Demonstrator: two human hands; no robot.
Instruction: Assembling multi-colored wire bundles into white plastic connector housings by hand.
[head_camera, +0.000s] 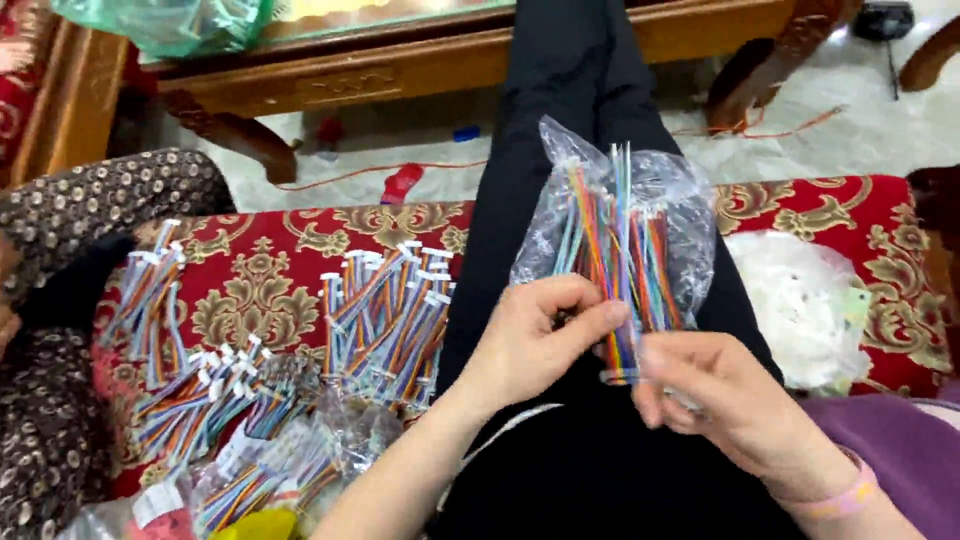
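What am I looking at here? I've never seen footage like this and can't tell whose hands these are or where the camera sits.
There is no machine here: a person works with two bare hands, and the single picture comes from a camera worn on their head, looking down at their lap. The left hand and right hand together pinch a bundle of rainbow-coloured ribbon wires that pokes out of a clear plastic bag resting on their black-trousered legs. To the left, on a red and gold patterned cushion, lie more wire bundles with white connectors, some in clear bags. To the right sits a white bagged pile. Beyond is a wooden table.
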